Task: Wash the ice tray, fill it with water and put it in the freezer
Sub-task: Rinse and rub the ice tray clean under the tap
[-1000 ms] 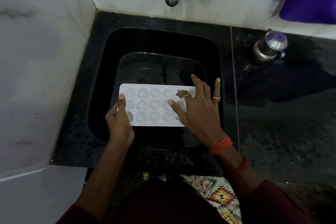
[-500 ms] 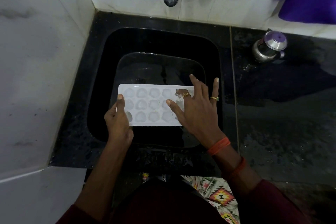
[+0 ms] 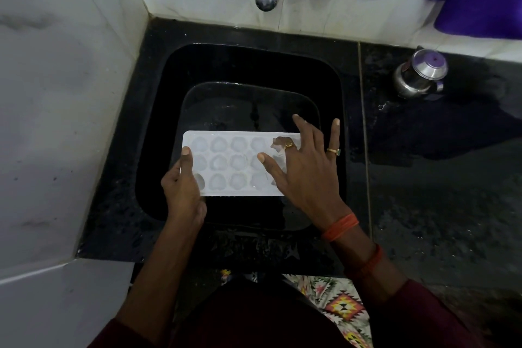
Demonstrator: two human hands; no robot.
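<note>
No shift since earlier | left hand [image 3: 182,189] grips one ice tray [image 3: 226,167] | right hand [image 3: 305,169] splayed flat on it

left hand [image 3: 182,186] is curled around the left end of what it holds, thumb [image 3: 186,159] laid flat on top. right hand [image 3: 306,167] lies palm down with fingers spread. both forearms reach forward, and the right wrist wears orange thread bands [image 3: 340,227].

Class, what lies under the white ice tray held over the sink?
Under the ice tray is the black sink, holding a dark basin. The tray and both hands hide the basin's middle.
</note>
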